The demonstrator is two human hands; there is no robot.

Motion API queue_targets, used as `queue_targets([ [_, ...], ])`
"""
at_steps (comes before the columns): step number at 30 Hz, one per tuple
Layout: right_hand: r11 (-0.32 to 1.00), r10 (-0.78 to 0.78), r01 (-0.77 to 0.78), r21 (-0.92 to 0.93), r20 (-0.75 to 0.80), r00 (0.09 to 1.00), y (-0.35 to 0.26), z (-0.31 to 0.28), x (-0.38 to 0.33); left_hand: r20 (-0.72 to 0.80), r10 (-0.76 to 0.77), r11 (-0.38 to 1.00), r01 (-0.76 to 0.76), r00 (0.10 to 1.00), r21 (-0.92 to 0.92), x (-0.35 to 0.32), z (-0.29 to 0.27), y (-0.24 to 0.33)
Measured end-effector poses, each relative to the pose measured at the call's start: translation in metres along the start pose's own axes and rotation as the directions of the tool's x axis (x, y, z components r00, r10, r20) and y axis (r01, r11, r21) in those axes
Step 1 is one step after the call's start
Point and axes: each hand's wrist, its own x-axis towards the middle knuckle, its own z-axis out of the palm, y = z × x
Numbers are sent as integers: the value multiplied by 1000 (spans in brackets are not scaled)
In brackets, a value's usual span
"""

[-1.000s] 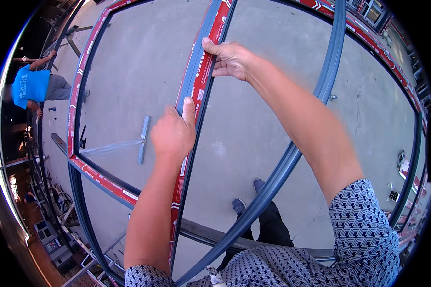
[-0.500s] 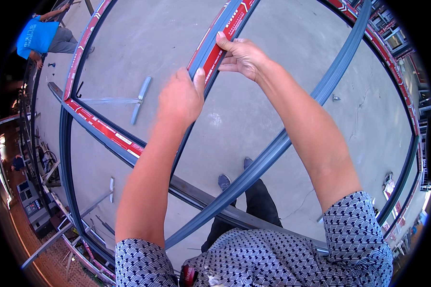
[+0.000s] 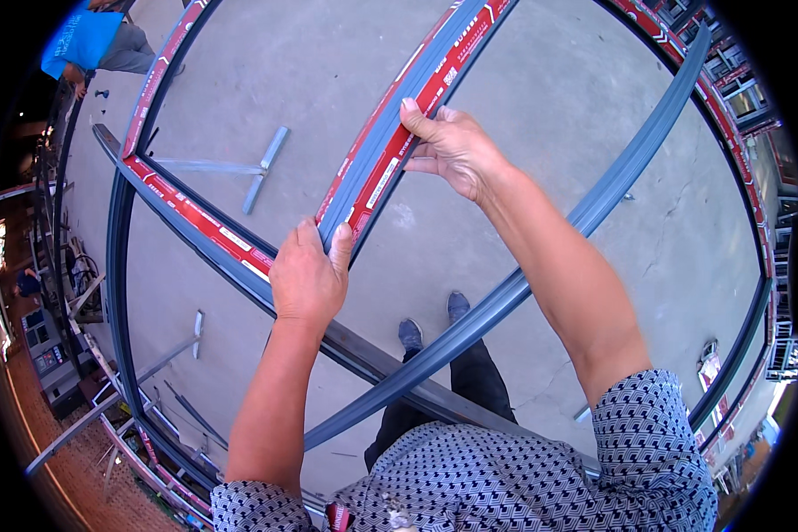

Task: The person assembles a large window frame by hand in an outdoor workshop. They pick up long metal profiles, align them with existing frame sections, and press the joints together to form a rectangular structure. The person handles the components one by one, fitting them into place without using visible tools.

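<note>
And here's the central bar [image 3: 390, 133], grey with red film along both edges, held above the floor [image 3: 505, 80]. The left hand [image 3: 309, 279] closes over its nearer part, thumb on top, fingertips hidden; farther up, the right hand [image 3: 457, 151] pinches its right edge, thumb above, fingers below. Left of the bar runs a red-filmed rail [image 3: 195, 217]; right of it sweeps a curved grey profile [image 3: 629, 164]. I'd call this a steadying or positioning step. Any adjustment calls for both grips moving together, keeping the bar from twisting; the left hand hides whether it meets the rail.
</note>
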Motion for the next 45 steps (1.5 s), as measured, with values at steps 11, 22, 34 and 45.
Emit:
queue_targets([
  [11, 998, -60, 60, 7, -4, 998, 18, 8, -1, -23, -2, 1000, 2, 1000, -1, 0, -5, 4],
  [22, 999, 29, -30, 23, 58, 998, 90, 76, -61, -285, 135, 987, -155, 949, -47, -13, 15, -18],
  [34, 994, 78, -71, -87, 80, 994, 108, 92, -73, -178, -217, 969, 233, 960, 76, -171, 27, -145],
  [45, 979, 116, -106, -176, 48, 992, 146, 130, -110, -136, -194, 980, 198, 972, 19, -168, 28, -152],
])
